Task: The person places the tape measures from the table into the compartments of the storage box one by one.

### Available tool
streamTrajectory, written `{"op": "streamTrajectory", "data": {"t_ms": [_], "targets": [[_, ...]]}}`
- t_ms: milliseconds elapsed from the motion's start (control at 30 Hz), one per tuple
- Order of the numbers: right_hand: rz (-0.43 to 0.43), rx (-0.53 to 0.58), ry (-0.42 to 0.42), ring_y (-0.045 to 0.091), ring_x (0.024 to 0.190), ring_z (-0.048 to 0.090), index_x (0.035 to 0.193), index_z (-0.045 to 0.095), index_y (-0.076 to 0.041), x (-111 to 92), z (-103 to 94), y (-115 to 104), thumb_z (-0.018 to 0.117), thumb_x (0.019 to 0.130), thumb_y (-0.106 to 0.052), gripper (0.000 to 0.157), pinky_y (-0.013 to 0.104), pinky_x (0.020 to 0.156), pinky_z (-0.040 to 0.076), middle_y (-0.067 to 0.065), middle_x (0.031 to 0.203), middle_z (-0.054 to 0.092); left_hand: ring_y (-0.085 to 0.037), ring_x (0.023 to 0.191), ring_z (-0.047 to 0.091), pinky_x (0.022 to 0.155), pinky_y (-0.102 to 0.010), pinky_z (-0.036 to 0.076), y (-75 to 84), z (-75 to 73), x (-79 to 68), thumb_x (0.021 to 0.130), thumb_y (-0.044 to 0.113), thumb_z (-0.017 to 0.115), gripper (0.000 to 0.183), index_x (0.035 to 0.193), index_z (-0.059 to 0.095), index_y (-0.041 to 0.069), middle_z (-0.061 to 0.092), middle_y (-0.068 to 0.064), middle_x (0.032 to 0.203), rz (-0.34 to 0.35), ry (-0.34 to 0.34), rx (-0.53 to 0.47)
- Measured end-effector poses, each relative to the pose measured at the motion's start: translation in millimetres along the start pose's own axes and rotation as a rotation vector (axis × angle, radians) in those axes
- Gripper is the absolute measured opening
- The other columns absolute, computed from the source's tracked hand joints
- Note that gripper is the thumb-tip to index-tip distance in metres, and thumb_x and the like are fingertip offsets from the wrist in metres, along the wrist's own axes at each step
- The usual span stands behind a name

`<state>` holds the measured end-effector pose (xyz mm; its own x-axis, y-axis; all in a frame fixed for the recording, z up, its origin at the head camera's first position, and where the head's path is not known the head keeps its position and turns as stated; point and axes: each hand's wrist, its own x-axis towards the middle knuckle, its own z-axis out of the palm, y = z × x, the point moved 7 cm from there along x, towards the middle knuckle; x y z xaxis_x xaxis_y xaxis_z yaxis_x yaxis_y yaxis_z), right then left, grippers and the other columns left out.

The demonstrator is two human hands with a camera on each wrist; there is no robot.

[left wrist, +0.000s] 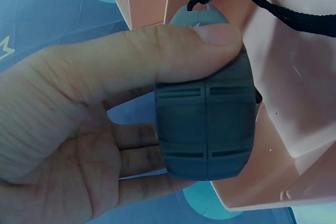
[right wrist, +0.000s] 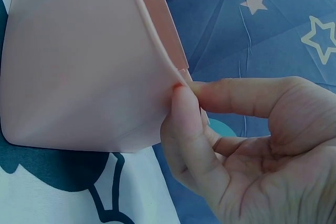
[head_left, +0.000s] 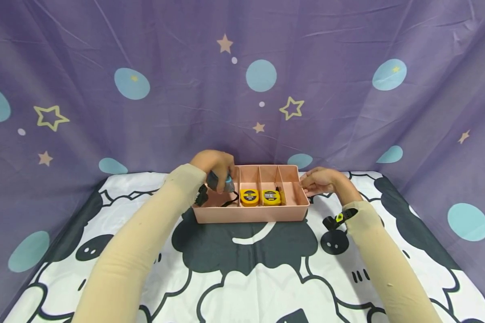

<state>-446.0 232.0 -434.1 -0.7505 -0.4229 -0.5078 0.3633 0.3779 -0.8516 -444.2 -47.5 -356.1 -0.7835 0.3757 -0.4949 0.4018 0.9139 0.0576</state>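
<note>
A pink divided box (head_left: pixel 252 215) stands on the cloth against the curtain. Over its leftmost compartment my left hand (head_left: pixel 216 162) grips a dark grey and light blue tape measure (left wrist: pixel 207 124), thumb across one end. Its black wrist strap (left wrist: pixel 294 18) trails down toward the compartment floor. On the box's right side, my right hand (head_left: pixel 321 180) pinches the rim between thumb and finger, clearly seen in the right wrist view. One yellow tape measure (head_left: pixel 249 198) lies in the second compartment from the left, another yellow tape measure (head_left: pixel 271 198) in the third.
Beside the second yellow tape measure is a slim yellow and black item (head_left: pixel 282 196), its kind unclear. A white and dark cartoon-print cloth (head_left: pixel 258 291) covers the table. The purple starred curtain (head_left: pixel 202 112) rises right behind the box.
</note>
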Motion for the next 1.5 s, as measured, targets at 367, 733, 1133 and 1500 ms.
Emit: {"op": "streamTrajectory", "data": {"t_ms": [367, 733, 1133, 1500], "targets": [[-0.004, 0.015, -0.005, 0.007, 0.070, 0.064, 0.115, 0.047, 0.006, 0, 2.1, 0, 0.048, 0.101, 0.002, 0.015, 0.021, 0.069, 0.059, 0.000, 0.078, 0.063, -0.020, 0.116, 0.061, 0.102, -0.036, 0.052, -2.4, 3.0, 4.7, 0.067, 0.024, 0.094, 0.058, 0.123, 0.074, 0.022, 0.071, 0.002, 0.127, -0.006, -0.018, 0.032], [-0.018, 0.042, -0.017, 0.009, 0.070, 0.065, 0.107, 0.052, 0.002, 1, 0.6, 1, 0.048, 0.101, 0.003, 0.007, 0.022, 0.070, 0.060, 0.001, 0.078, 0.065, -0.019, 0.120, 0.060, 0.103, -0.036, 0.052, -1.8, 4.3, 6.4, 0.069, 0.027, 0.093, 0.056, 0.122, 0.074, 0.024, 0.067, 0.003, 0.131, -0.072, -0.074, 0.068], [-0.010, 0.017, -0.014, 0.008, 0.072, 0.064, 0.110, 0.051, 0.003, 0, 0.0, 2, 0.048, 0.101, 0.002, 0.009, 0.021, 0.072, 0.060, 0.000, 0.079, 0.065, -0.016, 0.104, 0.060, 0.094, -0.034, 0.055, -5.6, 7.3, 13.5, 0.061, 0.028, 0.097, 0.050, 0.106, 0.076, 0.027, 0.068, 0.006, 0.116, -0.137, -0.097, 0.146], [-0.017, 0.030, -0.036, 0.008, 0.073, 0.065, 0.112, 0.052, 0.004, -1, 2.3, 2, 0.048, 0.101, 0.001, 0.011, 0.022, 0.072, 0.059, 0.000, 0.080, 0.066, -0.020, 0.118, 0.054, 0.105, -0.036, 0.050, -4.9, 11.2, 16.9, 0.070, 0.033, 0.093, 0.054, 0.119, 0.073, 0.021, 0.056, -0.004, 0.137, -0.161, -0.165, 0.174]]}}
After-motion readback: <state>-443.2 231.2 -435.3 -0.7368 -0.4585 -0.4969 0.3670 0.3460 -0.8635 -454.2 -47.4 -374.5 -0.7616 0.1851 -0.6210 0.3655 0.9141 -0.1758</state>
